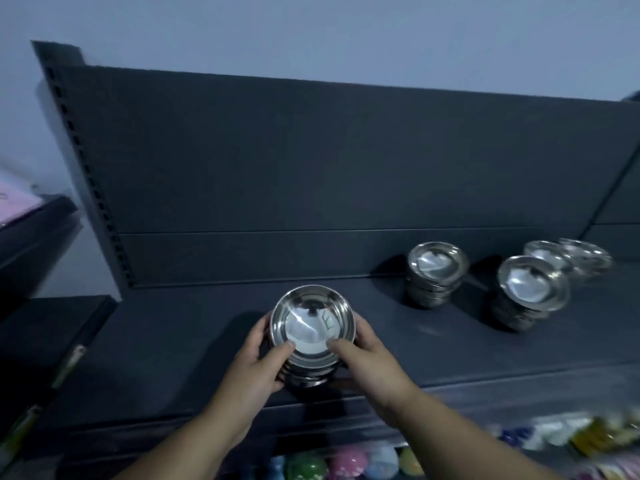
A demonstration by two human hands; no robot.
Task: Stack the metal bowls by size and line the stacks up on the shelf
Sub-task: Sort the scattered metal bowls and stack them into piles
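Left hand (256, 362) and right hand (370, 358) are curled round the nearest stack of shiny round metal bowls (311, 327), thumbs on its rim, at the dark grey shelf (173, 358) front. Right of that stack and further back stand a second stack (437, 271) and a third stack (531, 289). Beyond them, a low cluster of bowls (585, 259) likely awaits sorting, and nothing looks lined up yet.

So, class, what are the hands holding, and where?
A stack of metal bowls: left hand and right hand grip its sides, thumbs on the top rim.

Bare shelf (194, 327) lies open left of the held stack (311, 341); to its right, three bowl stacks (437, 271) crowd the back panel (311, 161).
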